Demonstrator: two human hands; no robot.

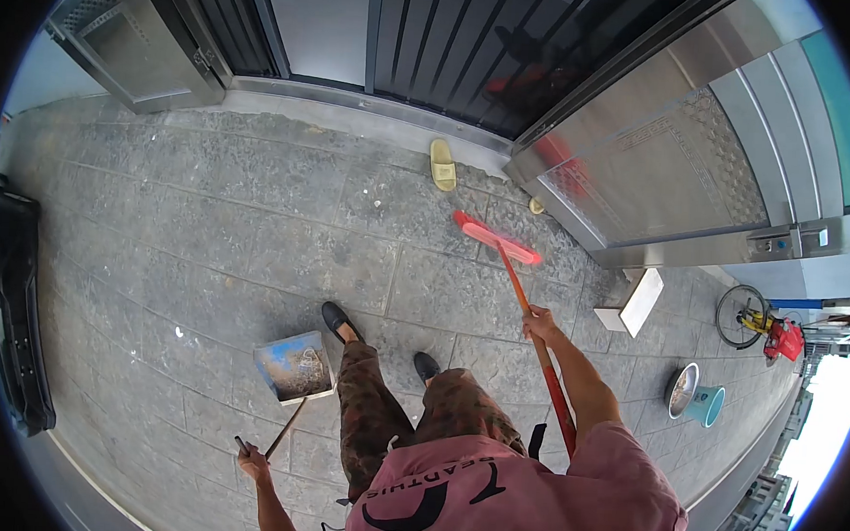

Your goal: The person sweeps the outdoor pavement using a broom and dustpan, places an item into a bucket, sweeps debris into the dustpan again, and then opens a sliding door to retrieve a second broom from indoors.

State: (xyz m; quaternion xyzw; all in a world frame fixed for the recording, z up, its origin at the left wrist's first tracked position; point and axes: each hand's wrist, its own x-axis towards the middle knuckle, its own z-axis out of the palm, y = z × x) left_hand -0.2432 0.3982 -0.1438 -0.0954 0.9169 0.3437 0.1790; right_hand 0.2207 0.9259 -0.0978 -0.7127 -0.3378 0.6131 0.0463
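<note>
My right hand [540, 324] is wrapped round the orange-red handle of a broom [497, 238], whose pink-red head lies on the grey paving near the doorway. Low on the left, my left hand [253, 461] grips the stick of a dustpan [295, 366]. The pan, blue and white with brown dirt inside, rests on the ground beside my left foot. A yellow-green slipper [443, 165] lies by the door sill, above the broom head. Part of another slipper [537, 206] shows at the open metal door's edge.
A small white stool [640, 304] stands right of the broom. Farther right are a metal basin [682, 391], a teal bucket [707, 405] and a bicycle [741, 318]. A black object [17, 311] lines the left edge. Metal doors [680, 173] border the paving.
</note>
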